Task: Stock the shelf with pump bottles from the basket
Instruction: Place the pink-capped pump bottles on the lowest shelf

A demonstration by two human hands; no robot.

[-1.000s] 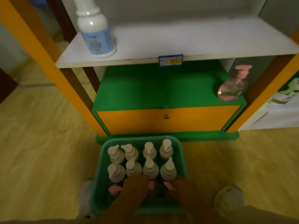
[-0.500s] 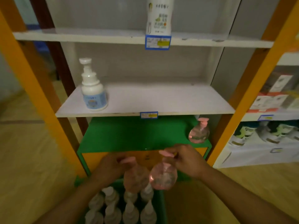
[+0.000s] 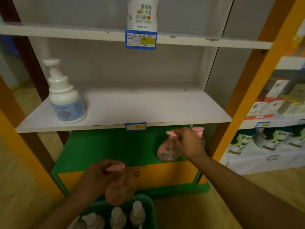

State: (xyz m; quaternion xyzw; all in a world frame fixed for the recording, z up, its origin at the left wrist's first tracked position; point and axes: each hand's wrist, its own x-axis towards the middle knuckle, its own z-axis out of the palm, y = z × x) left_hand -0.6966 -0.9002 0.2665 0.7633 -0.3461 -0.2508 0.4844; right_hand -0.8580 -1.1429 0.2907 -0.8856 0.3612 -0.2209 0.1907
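Both hands loaded, one pink pump bottle each. My right hand (image 3: 188,143) is pinched closed on the neck of a clear pink bottle (image 3: 166,152), fingers just under its pink pump head; the bottle hangs upright, long axis vertical, over the right part of the green shelf (image 3: 105,149), under the front lip of the white shelf (image 3: 132,106). Whether its base touches the green surface I cannot tell. Just behind the right hand, on the far right of the green shelf, sits another pink pump top (image 3: 198,130); the bottle under it is mostly hidden by the hand. My left hand (image 3: 97,176) is wrapped closed around the pump of a second pink bottle (image 3: 119,190), nozzle pointing right, body hanging upright just above the green basket (image 3: 151,210) at the near edge, in front of the orange drawer (image 3: 165,174). White pump bottles (image 3: 137,212) stand in the basket below. On the white shelf, far left, a white bottle with a blue label (image 3: 65,98) stands alone; the rest of that shelf looks bare. The relation that matters: the open green shelf space lies ahead of and above the left hand, left of the bottle in my right. The right hand is the nearer one to the shelf, so I judge it sets down first, beside the bottle already there, and the left-hand one follows to its left. Risk: knocking the hidden bottle behind the right hand.
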